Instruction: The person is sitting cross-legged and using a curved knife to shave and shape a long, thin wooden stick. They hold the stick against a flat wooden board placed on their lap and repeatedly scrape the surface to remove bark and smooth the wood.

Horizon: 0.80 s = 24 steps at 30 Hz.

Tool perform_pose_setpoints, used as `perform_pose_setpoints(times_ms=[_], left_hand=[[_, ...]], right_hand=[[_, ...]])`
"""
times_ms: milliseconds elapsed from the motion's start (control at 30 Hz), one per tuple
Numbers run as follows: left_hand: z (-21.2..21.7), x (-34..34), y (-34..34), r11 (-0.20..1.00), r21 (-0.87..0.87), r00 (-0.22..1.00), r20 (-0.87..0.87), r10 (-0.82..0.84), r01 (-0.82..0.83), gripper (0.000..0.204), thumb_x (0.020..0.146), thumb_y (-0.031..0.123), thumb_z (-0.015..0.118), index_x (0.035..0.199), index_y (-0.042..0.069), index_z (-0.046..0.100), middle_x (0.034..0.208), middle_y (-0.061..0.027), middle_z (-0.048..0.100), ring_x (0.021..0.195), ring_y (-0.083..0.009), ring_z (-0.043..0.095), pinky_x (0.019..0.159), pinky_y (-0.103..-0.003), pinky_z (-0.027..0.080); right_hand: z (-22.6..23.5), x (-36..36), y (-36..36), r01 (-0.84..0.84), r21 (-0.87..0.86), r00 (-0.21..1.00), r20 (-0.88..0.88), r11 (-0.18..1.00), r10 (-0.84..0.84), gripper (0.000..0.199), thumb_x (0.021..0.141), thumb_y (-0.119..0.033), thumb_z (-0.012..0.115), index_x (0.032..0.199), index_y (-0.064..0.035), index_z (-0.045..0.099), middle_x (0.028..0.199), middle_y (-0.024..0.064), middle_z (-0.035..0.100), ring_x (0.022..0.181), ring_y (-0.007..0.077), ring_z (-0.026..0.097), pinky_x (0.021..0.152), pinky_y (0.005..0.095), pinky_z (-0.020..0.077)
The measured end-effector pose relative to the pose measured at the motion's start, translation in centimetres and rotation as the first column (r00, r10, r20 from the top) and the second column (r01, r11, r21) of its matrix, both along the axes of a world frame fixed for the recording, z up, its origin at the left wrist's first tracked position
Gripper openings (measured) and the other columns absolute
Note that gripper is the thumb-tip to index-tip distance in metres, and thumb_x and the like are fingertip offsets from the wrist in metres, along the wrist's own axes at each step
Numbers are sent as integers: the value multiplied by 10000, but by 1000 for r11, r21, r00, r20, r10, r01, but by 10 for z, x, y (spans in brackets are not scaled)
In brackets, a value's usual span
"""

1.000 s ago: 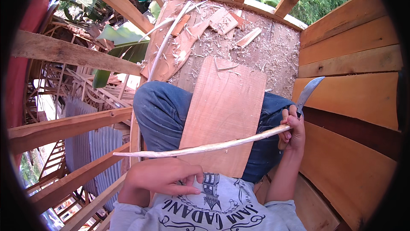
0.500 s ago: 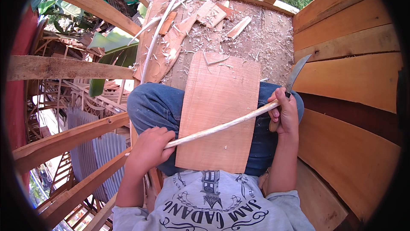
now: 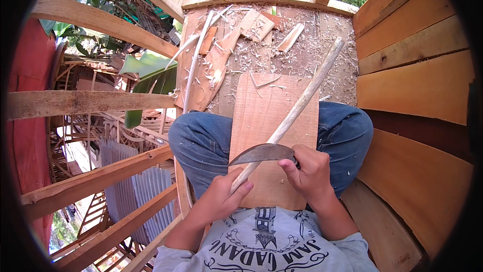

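A long peeled stick slants up and away to the right over my lap. Its near end is gripped in my left hand, fingers closed around it. My right hand is closed on the handle of a curved knife, the handle mostly hidden by the fingers. The dark blade lies across the stick just beyond my left hand, its tip toward the left. Beneath the stick, a flat wooden board rests over my crossed legs in blue jeans.
Wood shavings litter the plank floor ahead. Offcuts and thin pale strips lie at the far left. A plank wall stands close on the right; open wooden rails run along the left.
The stick has swung from lying across my lap to pointing away from me. My right hand has let go of its end and brought the knife blade over it.
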<state>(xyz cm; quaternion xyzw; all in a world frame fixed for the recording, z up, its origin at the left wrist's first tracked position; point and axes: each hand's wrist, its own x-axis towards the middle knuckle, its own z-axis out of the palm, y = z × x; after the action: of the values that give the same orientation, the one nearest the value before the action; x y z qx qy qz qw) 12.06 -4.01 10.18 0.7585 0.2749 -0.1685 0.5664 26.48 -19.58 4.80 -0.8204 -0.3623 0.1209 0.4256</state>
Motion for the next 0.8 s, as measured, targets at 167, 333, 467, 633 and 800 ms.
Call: perform_pose_setpoints(times_ms=[167,333,467,633,800], left_hand=[[1,-1,-7,993,121,1000,-6,1,0,262,906,220,556,1001,-20,510,587,-218,536,567,-390,584,518,-403,421],[2,-4,-17,998,62,1000,-29,1,1,242,913,220,544,962,-14,505,577,-209,520,562,-392,571,518,-406,413],[0,-3,-15,999,47,999,-28,25,-24,225,917,210,532,950,-10,505,574,-199,511,563,-390,561,522,-401,406],[-2,-2,-16,998,2,998,21,62,-62,199,920,190,514,931,-8,504,579,-184,507,542,-349,560,523,-383,404],[-4,-5,-22,999,0,999,30,39,-39,206,921,193,511,932,-13,506,568,-171,500,527,-325,562,516,-372,409]], right_hand=[[0,35,-4,53,-22,967,249,998,-46,575,735,-557,652,544,-68,419,487,75,404,423,249,475,393,339,354],[-10,66,-14,154,19,960,234,988,-155,611,759,-568,636,552,-40,410,495,95,375,417,267,412,403,342,319],[-8,57,-10,171,10,972,164,985,-170,608,765,-560,640,550,-38,413,494,101,386,422,273,426,405,339,337],[-5,24,-1,-79,20,976,203,997,73,592,742,-555,654,546,-49,419,491,97,405,423,272,469,402,341,346],[-27,57,-9,76,69,975,202,995,-88,562,750,-540,648,558,-52,447,490,95,409,425,259,482,400,345,345]])
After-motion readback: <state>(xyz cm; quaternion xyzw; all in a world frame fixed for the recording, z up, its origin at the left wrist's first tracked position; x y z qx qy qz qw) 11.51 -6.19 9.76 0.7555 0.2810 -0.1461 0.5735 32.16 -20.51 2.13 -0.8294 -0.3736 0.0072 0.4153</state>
